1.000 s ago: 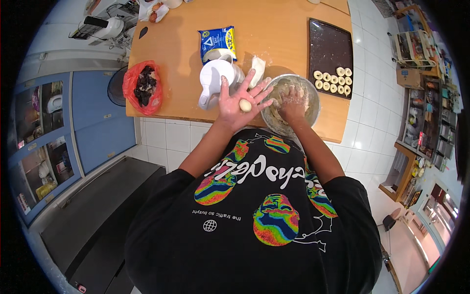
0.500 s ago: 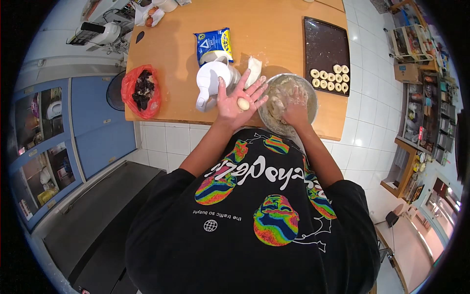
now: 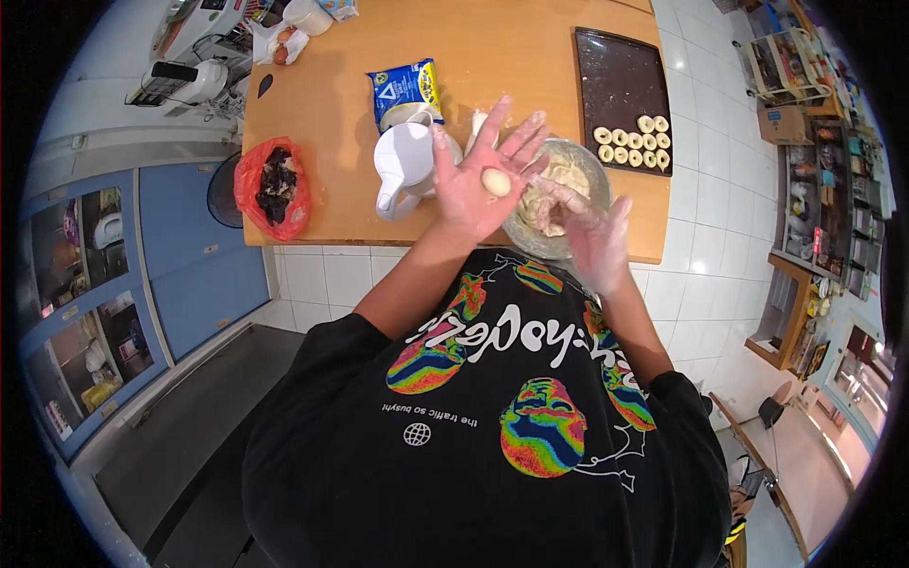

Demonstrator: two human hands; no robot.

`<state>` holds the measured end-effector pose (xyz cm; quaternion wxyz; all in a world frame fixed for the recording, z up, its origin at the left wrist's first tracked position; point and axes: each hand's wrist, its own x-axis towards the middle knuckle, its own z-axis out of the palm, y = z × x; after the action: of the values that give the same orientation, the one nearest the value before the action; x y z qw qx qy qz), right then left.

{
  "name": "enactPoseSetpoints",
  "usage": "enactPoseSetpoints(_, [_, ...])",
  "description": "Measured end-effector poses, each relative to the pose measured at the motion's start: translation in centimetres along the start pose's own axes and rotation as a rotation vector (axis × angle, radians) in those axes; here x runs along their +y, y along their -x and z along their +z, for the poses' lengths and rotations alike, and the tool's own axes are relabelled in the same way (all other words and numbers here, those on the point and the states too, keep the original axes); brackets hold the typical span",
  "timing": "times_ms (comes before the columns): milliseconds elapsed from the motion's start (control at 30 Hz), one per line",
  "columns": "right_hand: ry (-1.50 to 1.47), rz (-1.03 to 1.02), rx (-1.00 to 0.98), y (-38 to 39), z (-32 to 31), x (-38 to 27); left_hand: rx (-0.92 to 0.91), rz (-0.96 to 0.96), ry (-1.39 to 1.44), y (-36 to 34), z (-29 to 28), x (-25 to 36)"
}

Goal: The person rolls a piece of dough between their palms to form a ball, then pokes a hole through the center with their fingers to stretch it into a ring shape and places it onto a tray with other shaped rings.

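Observation:
My left hand (image 3: 481, 194) is palm up over the table edge with its fingers spread. A small pale dough ball (image 3: 496, 183) rests on its palm. Just to the right, my right hand (image 3: 598, 241) hovers over the near side of a metal bowl (image 3: 598, 170). Its thumb and forefinger are bent toward my left fingers, dusted with flour or dough. Whatever they pinch, if anything, is too small to make out. Inside the bowl lies a mass of pale dough (image 3: 568, 175), partly covered by my right hand.
A dark baking tray (image 3: 620, 80) with rows of small dough rings stands at the right. Left of my hands are a white jug (image 3: 405, 156) and a blue packet (image 3: 407, 90). An open red plastic bag (image 3: 295, 208) sits farther left. Eggs (image 3: 283, 43) lie at the far left.
My right hand has come out of the dough, moving toward me and closer to my left hand. My left hand has shifted slightly right, still with the dough ball on its palm.

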<state>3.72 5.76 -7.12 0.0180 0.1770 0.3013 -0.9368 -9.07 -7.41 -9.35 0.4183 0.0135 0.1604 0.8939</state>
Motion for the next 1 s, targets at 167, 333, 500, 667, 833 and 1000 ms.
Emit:
enactPoseSetpoints(167, [1.527, -0.635, -0.126, 1.3, 2.0, -0.8, -0.058, 0.067, -0.11, 0.6, 2.7, 0.6])
enactPoseSetpoints(333, [1.506, -0.634, -0.169, 0.8, 3.0, -0.7, -0.071, 0.092, -0.105, 0.9, 2.8, 0.7])
enactPoseSetpoints(500, [1.647, -0.599, -0.209, 1.2, 3.7, -0.6, -0.134, 0.089, -0.19, 1.0, 2.7, 0.6])
enactPoseSetpoints(667, [1.767, -0.639, -0.109, 1.2, 4.0, 0.1, -0.088, 0.131, -0.3, 1.0, 3.2, 0.6])
enactPoseSetpoints(833, [1.745, -0.534, -0.157, 0.2, 4.1, -0.3, -0.207, 0.122, -0.507, 0.4, 1.8, 1.5])
enactPoseSetpoints(1000, [1.307, -0.496, -0.017, -0.6, 4.4, -2.0, -0.031, 0.046, -0.086, 0.1, 0.1, 0.8])
